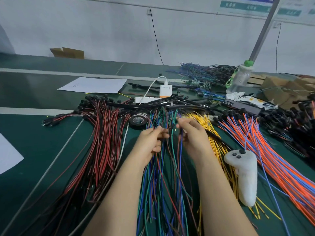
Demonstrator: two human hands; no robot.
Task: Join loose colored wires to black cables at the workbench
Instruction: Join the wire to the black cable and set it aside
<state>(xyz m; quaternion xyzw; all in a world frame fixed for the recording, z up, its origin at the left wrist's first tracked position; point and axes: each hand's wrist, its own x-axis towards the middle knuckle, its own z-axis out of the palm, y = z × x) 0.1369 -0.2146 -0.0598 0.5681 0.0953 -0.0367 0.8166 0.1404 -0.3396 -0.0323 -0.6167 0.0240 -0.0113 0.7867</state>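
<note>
At the far left a white sheet [8,154] lies on the green tabletop [42,133]. Next to it, a thick bundle of red and black wires [102,142] fans toward the person. A roll of black tape [137,120] sits just past that bundle.

In the middle lie the mixed wires [163,176], green, blue and brown. Their long axis runs from the person straight toward the back of the tabletop. The left hand [151,140] is over this bundle with its fingers curled, pinching a few of its strands near their far ends. Just beside it, the right hand [192,135] pinches a single blue wire [182,149] between thumb and fingertips, and the wire hangs down toward the person.

The black cables [153,103] lie crosswise, left to right, just beyond both hands and at right angles to the coloured strands. The far ends of the wires point at them. Both hands are about equally near, the right reaching slightly farther forward, so I judge the joining calls for a short reach ahead.

Further right come the yellow wires [209,126], a white controller [243,174] resting on them, and then a broad sweep of orange and blue wires [272,150].
</note>
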